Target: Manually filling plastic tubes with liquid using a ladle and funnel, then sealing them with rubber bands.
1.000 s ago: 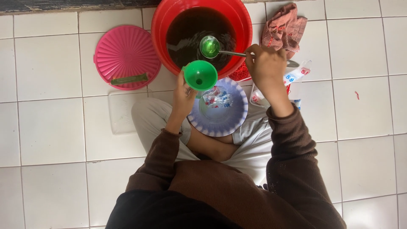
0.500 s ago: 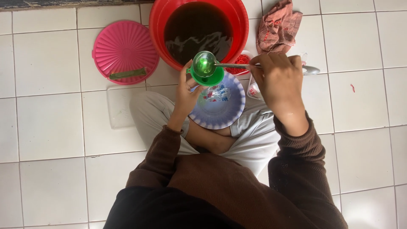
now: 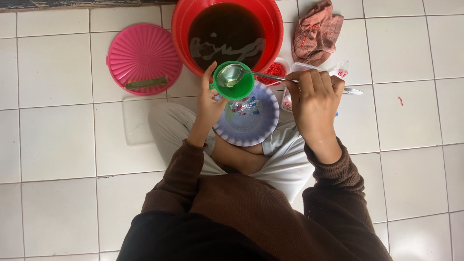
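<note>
My left hand [image 3: 209,104] pinching the green funnel [image 3: 235,83] over a blue bowl [image 3: 249,121], right hand [image 3: 314,104] closed round the ladle [image 3: 231,75], red bucket [image 3: 227,34] beyond, pink lid [image 3: 144,59] left, bowl contents unclear.

1. Only one view is given, taken from a camera worn on the head.
2. The white tiled floor [image 3: 58,145] is looked at straight down, from near.
3. The red bucket [image 3: 183,29] is seen at 12 o'clock.
</note>
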